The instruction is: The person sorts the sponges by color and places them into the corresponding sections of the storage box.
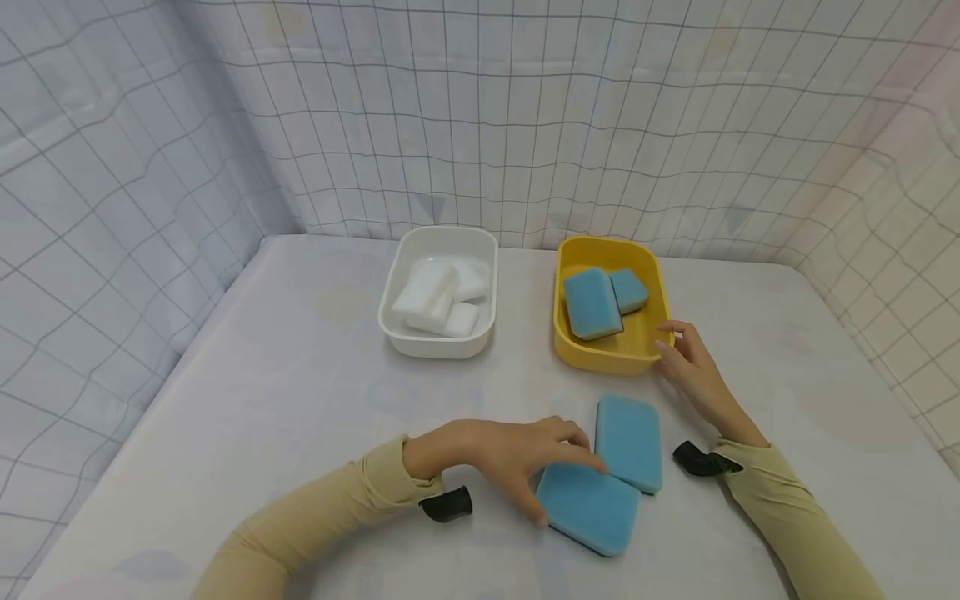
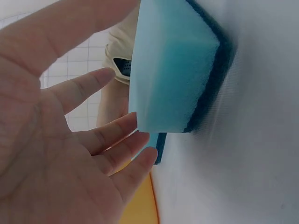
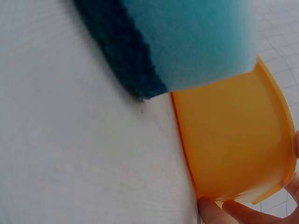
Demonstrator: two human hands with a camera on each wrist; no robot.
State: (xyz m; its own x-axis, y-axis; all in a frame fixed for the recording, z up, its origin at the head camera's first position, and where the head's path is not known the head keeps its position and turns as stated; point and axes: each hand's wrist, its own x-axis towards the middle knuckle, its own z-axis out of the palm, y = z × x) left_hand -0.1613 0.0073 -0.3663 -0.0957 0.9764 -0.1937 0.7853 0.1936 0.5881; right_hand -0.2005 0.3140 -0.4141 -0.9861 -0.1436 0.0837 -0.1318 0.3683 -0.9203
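Observation:
My left hand (image 1: 517, 458) reaches over the nearer blue sponge (image 1: 588, 510), thumb and fingers spread apart at its left end. In the left wrist view the fingers (image 2: 124, 175) are loosely extended beside this sponge, whose dark scouring layer faces the table. A second blue sponge (image 1: 628, 443) lies just beyond it, their edges meeting. My right hand (image 1: 693, 375) grips the near right corner of the yellow tub (image 1: 603, 360), with thumb and a finger at the rim. Other fingers (image 3: 243, 214) touch the tub's outer wall in the right wrist view. Two blue sponges (image 1: 592, 304) are inside it.
Left of the yellow tub stands a white tub (image 1: 438, 346) with several white sponges (image 1: 427, 296) in it. White cloth covers the table (image 1: 315, 358). Grid-patterned sheets (image 1: 487, 125) hang along the back and both sides.

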